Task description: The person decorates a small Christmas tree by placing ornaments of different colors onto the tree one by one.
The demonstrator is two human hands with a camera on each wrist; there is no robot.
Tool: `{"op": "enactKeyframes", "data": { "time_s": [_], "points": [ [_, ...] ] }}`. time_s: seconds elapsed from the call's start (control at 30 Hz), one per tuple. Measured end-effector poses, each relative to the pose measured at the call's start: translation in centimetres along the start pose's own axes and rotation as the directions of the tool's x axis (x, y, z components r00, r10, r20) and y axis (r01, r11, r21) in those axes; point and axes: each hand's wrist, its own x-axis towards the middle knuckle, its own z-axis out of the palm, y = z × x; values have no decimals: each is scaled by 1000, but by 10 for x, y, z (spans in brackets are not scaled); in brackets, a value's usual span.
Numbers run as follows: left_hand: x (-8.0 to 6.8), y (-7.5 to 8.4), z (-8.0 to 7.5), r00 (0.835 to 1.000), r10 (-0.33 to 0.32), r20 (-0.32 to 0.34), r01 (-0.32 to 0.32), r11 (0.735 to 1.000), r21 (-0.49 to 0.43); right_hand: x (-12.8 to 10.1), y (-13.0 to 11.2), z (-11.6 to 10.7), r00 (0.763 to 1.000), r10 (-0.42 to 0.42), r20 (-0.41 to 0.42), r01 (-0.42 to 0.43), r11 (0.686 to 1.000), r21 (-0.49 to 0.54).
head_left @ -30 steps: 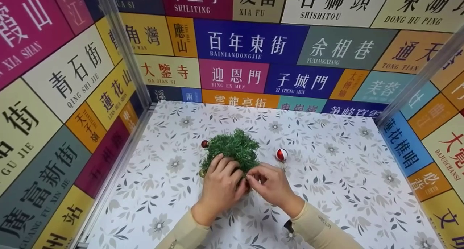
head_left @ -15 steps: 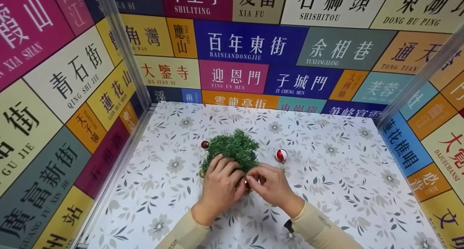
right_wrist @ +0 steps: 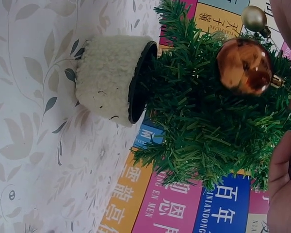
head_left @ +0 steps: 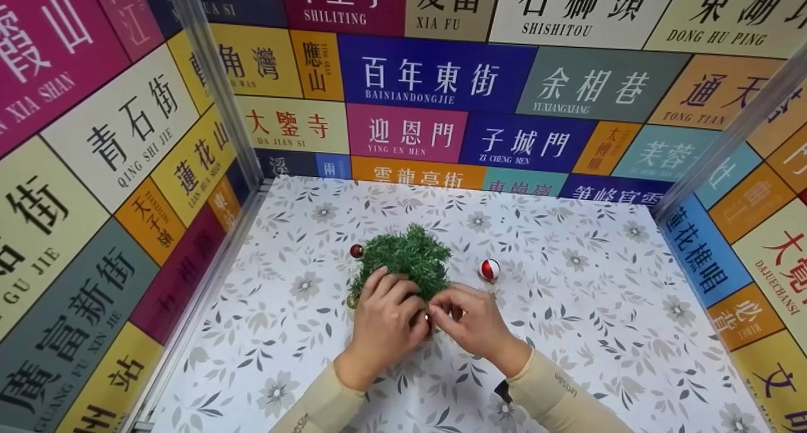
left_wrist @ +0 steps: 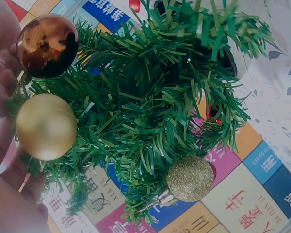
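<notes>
A small artificial Christmas tree [head_left: 403, 256] stands between both hands; its pot is covered in white fleece [right_wrist: 106, 80]. On its near side the left hand [head_left: 388, 319] has its fingers curled over the branches. Beside it, the right hand [head_left: 473, 319] pinches with thumb and forefinger at the cap end of a shiny copper bauble [right_wrist: 245, 66]; the exact contact is partly hidden. Close to the left hand's fingers [left_wrist: 19, 189] hangs a matte gold bauble [left_wrist: 46, 126]. A glittery gold bauble [left_wrist: 190, 178] hangs from another branch.
Right of the tree, a red-and-white bauble [head_left: 489, 269] lies on the floral tabletop [head_left: 567, 332]. A dark red bauble [head_left: 357, 250] shows at the tree's left edge. Walls of coloured sign panels [head_left: 435, 74] and metal posts [head_left: 220, 80] enclose the table.
Both hands keep their places at the tree's near side. Only slight finger movements show, and the shiny bauble between them shifts a little.
</notes>
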Motion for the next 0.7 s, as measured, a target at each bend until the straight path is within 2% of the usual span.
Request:
{"op": "enactKeyframes", "data": {
  "time_s": [0.1,0.23,0.37,0.7],
  "points": [
    [0,0,1,999,10,-45,-10,1000,10,-1,3,1,1000,-18,9,19,999,-36],
    [-1,-1,3,991,66,-115,-61,997,52,-2,6,3,999,-47,-1,47,995,-90],
    [-3,-2,4,985,101,-141,-90,993,83,-3,7,7,999,-50,-22,47,993,-107],
    [-4,-2,2,979,85,-183,-74,995,65,-2,0,10,999,-35,-40,31,994,-107]
  ]
}}
